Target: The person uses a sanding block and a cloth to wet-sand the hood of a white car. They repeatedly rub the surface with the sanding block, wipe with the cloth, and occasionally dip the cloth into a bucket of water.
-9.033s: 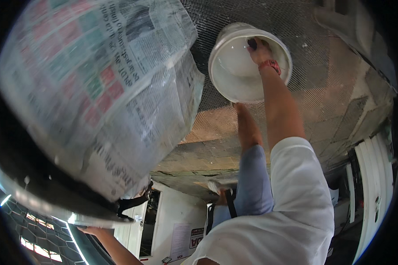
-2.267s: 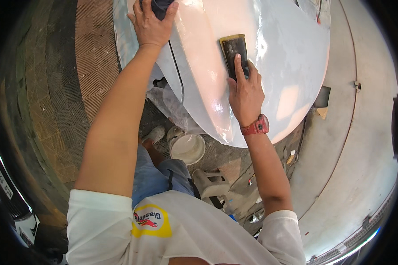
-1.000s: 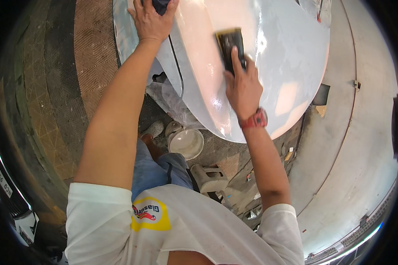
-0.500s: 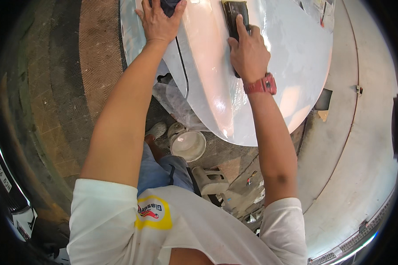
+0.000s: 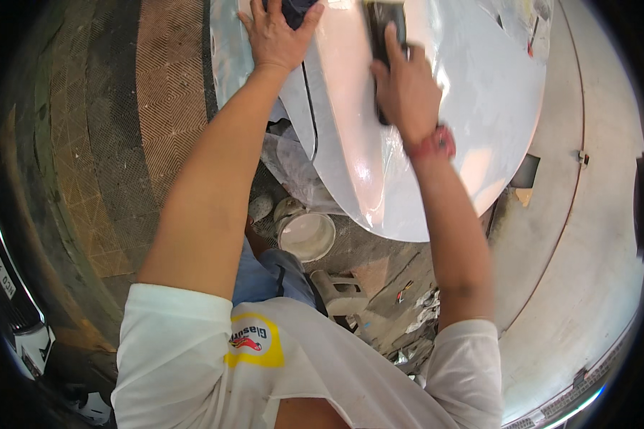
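Note:
A glossy white car body panel point(image 5: 472, 107) fills the upper middle of the head view. My right hand point(image 5: 401, 86) presses a dark sanding block point(image 5: 385, 21) flat against the panel near the top edge. My left hand point(image 5: 277, 34) rests spread on the panel's left part, fingers over a dark object point(image 5: 297, 8) that is mostly hidden at the frame's top. A red band sits on my right wrist.
A white bucket point(image 5: 306, 236) stands on the ground under the panel, next to a grey plastic stool point(image 5: 340, 293). Patterned brick paving point(image 5: 164, 107) lies to the left, a pale concrete floor point(image 5: 587, 250) to the right. Clear plastic sheeting point(image 5: 293, 168) hangs below the panel.
My right hand has slid the sanding block up the panel, from its middle toward the top edge. My left hand has stayed in place on the panel.

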`<state>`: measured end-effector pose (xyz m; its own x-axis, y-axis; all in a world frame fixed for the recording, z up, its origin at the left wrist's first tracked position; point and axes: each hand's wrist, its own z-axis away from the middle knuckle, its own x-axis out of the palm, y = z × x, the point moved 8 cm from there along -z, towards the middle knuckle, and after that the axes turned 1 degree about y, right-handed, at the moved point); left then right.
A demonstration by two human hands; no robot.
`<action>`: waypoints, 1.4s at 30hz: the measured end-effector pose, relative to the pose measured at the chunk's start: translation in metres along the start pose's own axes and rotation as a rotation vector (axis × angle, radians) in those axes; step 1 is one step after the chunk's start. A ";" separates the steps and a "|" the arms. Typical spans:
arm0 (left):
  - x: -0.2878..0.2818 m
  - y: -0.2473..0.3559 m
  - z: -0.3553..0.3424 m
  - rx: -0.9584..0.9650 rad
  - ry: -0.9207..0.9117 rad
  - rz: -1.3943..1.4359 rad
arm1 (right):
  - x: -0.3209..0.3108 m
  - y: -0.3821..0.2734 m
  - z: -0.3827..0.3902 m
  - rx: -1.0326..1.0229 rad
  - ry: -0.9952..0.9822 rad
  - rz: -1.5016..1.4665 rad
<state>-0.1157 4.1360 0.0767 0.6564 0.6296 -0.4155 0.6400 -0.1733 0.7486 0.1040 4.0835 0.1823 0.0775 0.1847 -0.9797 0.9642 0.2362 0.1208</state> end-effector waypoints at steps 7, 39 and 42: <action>0.001 0.009 0.006 0.040 0.004 0.032 | -0.003 0.017 -0.026 0.027 0.072 0.012; 0.014 -0.012 0.007 0.020 -0.035 0.044 | -0.004 0.072 0.068 0.145 -0.005 0.014; 0.011 -0.012 0.005 0.003 -0.042 0.031 | 0.001 0.057 0.079 0.153 -0.031 0.024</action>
<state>-0.1142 4.1409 0.0609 0.6921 0.5914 -0.4138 0.6205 -0.1946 0.7596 0.1794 4.0217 0.1752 0.1064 0.1583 -0.9816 0.9892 0.0834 0.1207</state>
